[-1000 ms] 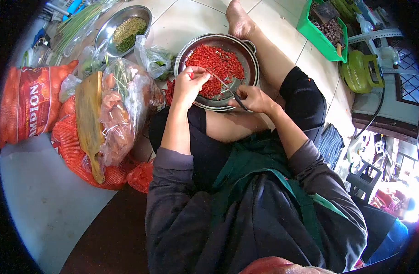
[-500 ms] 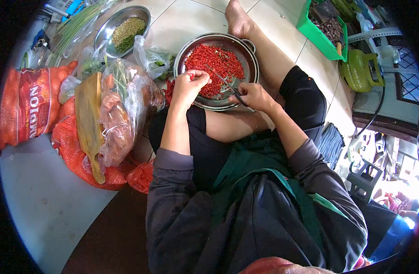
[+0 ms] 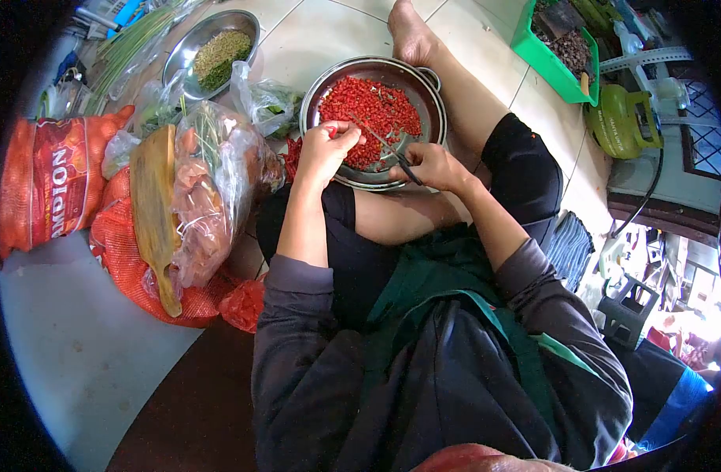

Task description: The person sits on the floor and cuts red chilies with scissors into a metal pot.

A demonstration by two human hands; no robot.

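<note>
A metal pot (image 3: pixel 433 118) full of chopped red chilies (image 3: pixel 376 106) stands on the floor in front of my crossed leg. My left hand (image 3: pixel 334 149) is over the pot's left side, fingers pinched on a red chili (image 3: pixel 332 132). My right hand (image 3: pixel 437 167), at the pot's lower right rim, grips dark-handled scissors (image 3: pixel 388 148). Their thin blades point up and left over the chopped pieces, near my left fingertips. My right fingers partly hide the handles.
To the left lie a wooden cutting board (image 3: pixel 153 208), a clear plastic bag (image 3: pixel 205 224) and red mesh sacks (image 3: pixel 49 177). A steel bowl (image 3: pixel 252 30) of chopped greens stands behind. A green bin (image 3: pixel 525 49) and a green gas cylinder (image 3: pixel 612 118) are at right.
The scissors have shifted slightly, with my right hand a little to the left. My left hand stays almost in place with the chili.
</note>
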